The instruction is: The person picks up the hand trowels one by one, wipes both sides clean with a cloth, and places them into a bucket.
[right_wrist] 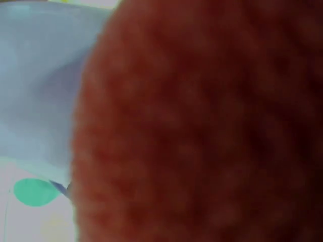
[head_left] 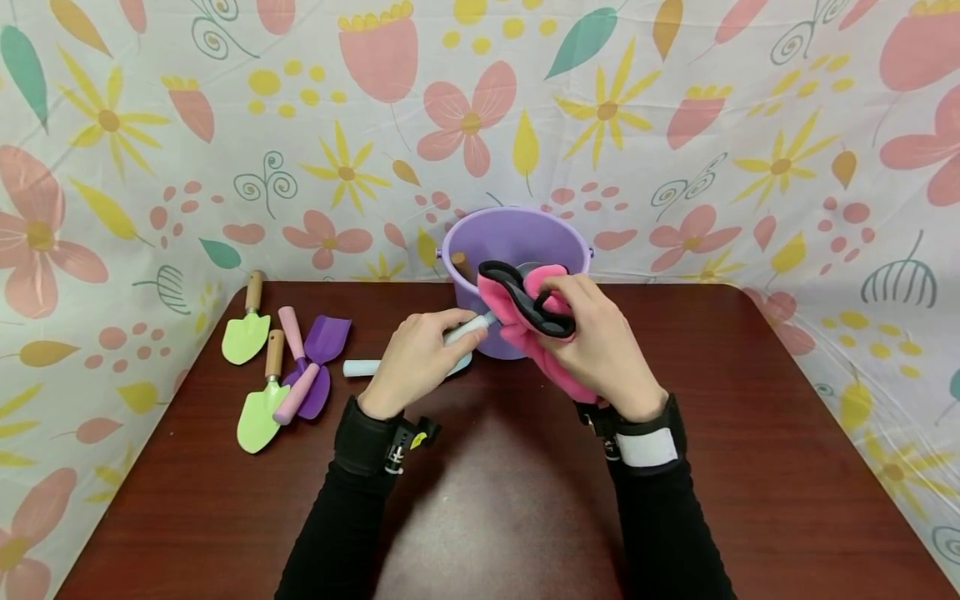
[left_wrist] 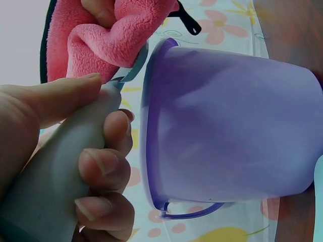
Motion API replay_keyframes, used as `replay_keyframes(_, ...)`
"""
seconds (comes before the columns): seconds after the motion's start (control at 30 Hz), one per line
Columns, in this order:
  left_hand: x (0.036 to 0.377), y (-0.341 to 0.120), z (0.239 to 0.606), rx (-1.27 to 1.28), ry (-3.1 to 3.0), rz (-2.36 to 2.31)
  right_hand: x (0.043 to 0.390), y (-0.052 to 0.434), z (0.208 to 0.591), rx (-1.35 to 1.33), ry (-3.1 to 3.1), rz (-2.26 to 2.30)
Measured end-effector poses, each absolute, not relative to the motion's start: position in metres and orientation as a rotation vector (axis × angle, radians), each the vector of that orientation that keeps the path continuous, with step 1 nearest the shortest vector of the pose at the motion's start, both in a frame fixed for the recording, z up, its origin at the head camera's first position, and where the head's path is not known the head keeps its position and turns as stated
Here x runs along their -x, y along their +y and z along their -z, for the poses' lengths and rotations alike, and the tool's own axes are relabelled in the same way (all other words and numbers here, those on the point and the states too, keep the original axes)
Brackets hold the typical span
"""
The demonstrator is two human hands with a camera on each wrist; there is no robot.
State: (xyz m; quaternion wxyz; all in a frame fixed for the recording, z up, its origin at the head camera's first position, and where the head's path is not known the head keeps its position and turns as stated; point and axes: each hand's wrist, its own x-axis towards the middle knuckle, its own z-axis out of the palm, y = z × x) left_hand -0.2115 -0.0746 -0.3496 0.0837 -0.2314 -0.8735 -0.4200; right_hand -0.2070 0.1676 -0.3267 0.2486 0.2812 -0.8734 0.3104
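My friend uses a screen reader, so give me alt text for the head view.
A person's left hand grips a pale-handled tool while the right hand holds a pink and black cloth at its far end, near a purple bucket. Green trowels, purple shovels and a pale blue tool lie on the brown table.

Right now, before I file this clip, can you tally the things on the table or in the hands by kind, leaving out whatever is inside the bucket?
Green trowels: 2
Purple shovels: 2
Pale blue tools: 2 (one lying down, one in the left hand)
Pink cloth: 1
Purple bucket: 1
Total: 8
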Motion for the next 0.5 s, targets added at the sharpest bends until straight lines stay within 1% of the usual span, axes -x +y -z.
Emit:
replay_keyframes(0.3,0.211,-0.074,0.348,0.701,-2.627,1.278,0.211,0.179,0.326,-0.712,-2.368,-0.844)
replay_keyframes(0.5,0.211,-0.073,0.349,0.708,-2.630,1.266,0.212,0.189,0.326,-0.593,-2.352,-0.871)
